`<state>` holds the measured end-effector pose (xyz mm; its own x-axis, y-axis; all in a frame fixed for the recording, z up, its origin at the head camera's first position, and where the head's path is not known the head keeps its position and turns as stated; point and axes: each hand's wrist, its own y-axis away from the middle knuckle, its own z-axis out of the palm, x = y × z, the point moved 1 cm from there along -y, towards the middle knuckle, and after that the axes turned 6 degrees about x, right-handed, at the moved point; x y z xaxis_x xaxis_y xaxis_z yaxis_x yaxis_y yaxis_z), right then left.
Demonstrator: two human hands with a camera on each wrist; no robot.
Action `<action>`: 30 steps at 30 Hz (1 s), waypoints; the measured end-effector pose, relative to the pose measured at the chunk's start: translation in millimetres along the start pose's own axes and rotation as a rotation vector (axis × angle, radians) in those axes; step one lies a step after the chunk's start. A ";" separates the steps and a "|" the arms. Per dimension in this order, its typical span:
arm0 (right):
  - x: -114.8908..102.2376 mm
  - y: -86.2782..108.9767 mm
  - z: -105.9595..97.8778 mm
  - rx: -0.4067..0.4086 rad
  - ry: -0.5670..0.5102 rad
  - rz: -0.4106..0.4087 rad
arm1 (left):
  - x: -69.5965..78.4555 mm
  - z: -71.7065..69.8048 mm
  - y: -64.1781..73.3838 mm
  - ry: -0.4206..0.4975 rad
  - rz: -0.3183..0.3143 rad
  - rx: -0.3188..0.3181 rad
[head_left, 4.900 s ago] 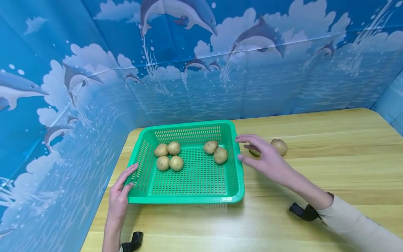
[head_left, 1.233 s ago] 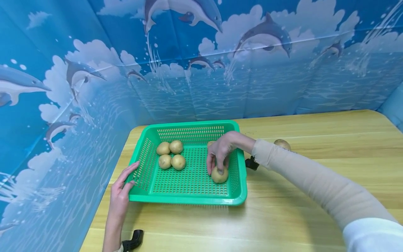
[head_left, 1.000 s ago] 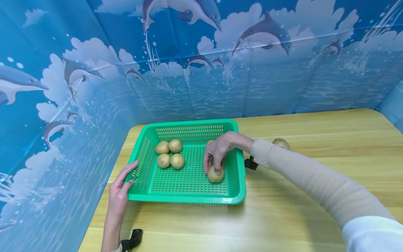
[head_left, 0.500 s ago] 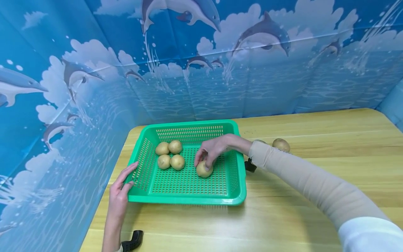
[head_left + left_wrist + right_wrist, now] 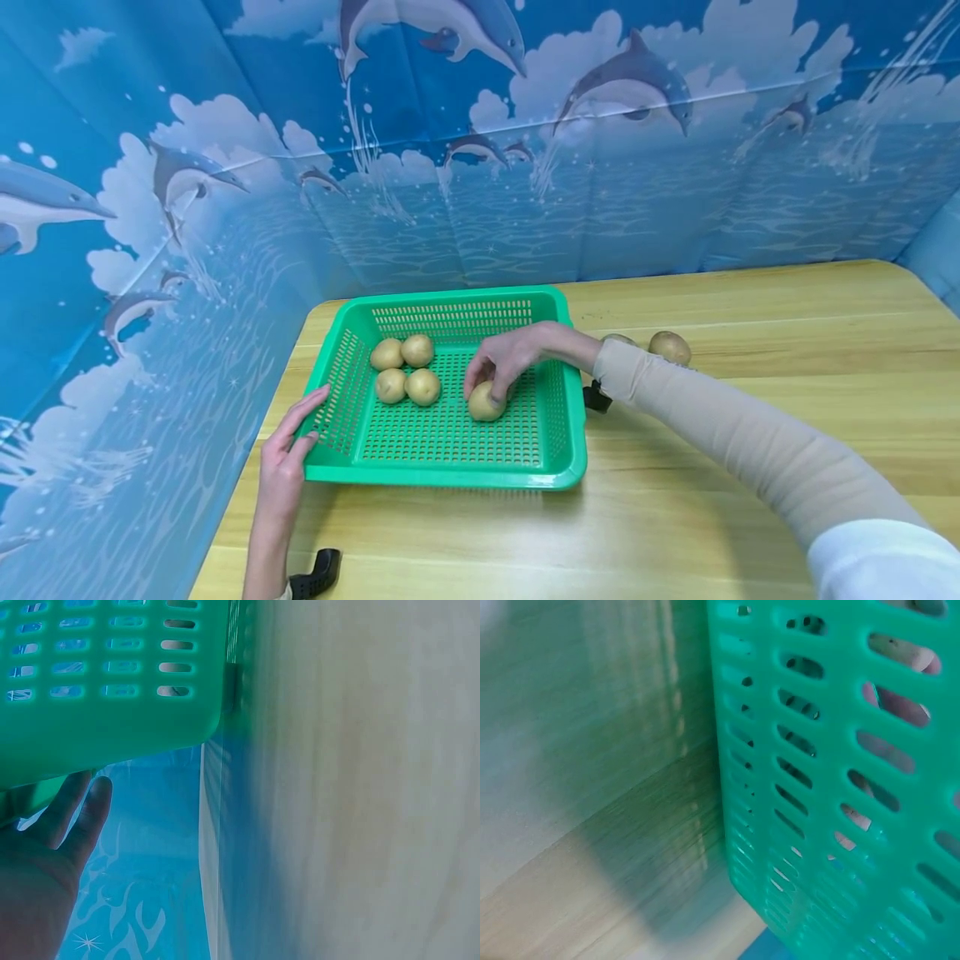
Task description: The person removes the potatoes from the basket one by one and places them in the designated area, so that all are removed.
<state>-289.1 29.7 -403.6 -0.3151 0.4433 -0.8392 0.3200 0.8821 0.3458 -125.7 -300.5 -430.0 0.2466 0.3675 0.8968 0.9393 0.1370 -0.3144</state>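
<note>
The green plastic basket [image 5: 442,477] stands on the wooden table with several potatoes [image 5: 417,350] grouped in its left part. My right hand [image 5: 510,357] reaches over the right rim and holds a potato [image 5: 484,403] between thumb and fingers, low over the slotted floor right of the group. Whatever lies behind this hand is hidden. At the left rim my left hand [image 5: 283,450] grips the basket, thumb and index finger over the edge. In the left wrist view its other fingers [image 5: 88,817] extend below the rim. The right wrist view shows mostly the basket's side wall [image 5: 832,772].
Outside the basket, beyond the right forearm, lie a potato [image 5: 670,347] and another potato [image 5: 619,338] mostly covered by the sleeve. A blue dolphin-print cloth [image 5: 480,225] hangs along the table's back and left edges. Bare wood [image 5: 787,333] extends to the right.
My right hand came from outside the right rim into the basket and took hold of a potato. It then moved that potato left and slightly back. The left hand stayed on the rim.
</note>
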 end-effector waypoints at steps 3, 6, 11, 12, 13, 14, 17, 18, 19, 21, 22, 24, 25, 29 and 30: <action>0.6 0.5 0.8 0.002 -0.018 0.015 | 0.1 0.2 0.2 -0.001 -0.002 -0.002; 1.4 0.2 1.7 0.000 -0.019 -0.001 | -1.1 0.0 0.3 -0.005 0.002 -0.007; 2.2 -0.8 1.8 0.011 -0.004 -0.045 | -3.3 -0.6 0.5 -0.012 0.012 -0.010; 1.9 -0.7 1.4 0.018 0.003 -0.058 | -3.4 -0.7 0.5 -0.014 0.011 -0.011; 1.8 -0.8 1.1 0.026 0.008 -0.076 | -3.3 -0.6 0.5 -0.016 0.009 -0.011; 1.1 -0.3 0.9 0.034 0.010 -0.092 | -3.2 -0.7 0.5 -0.018 0.006 -0.011; -0.4 0.6 -0.1 0.060 0.008 -0.138 | -2.2 -0.6 0.3 -0.016 -0.001 -0.010; -1.1 1.1 -0.4 0.067 0.003 -0.147 | -1.9 -0.6 0.1 -0.012 0.001 -0.009; -1.5 1.3 -0.8 0.074 -0.001 -0.155 | -1.5 -0.5 -0.2 -0.010 0.002 -0.010; -2.4 2.5 -1.2 0.091 -0.001 -0.163 | -1.6 -0.4 -0.5 -0.009 0.006 -0.012; -3.1 3.6 -1.4 0.104 0.004 -0.168 | -1.8 -0.2 -0.6 -0.008 0.009 -0.013; -5.3 6.2 -1.6 0.131 0.019 -0.180 | -2.5 0.1 -0.6 -0.004 0.015 -0.014; -7.1 7.9 -1.6 0.145 0.023 -0.189 | -2.6 0.3 -0.3 -0.005 0.014 -0.014; -14.3 15.2 -1.2 0.195 0.007 -0.225 | -1.0 0.6 0.5 -0.003 0.004 -0.006; -15.9 17.0 -1.0 0.203 0.001 -0.236 | -0.5 0.6 0.5 -0.005 0.000 -0.004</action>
<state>-279.5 37.8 -383.9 -0.4028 0.2303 -0.8859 0.4100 0.9107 0.0503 -125.5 -300.1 -430.7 0.2454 0.3718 0.8953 0.9404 0.1330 -0.3129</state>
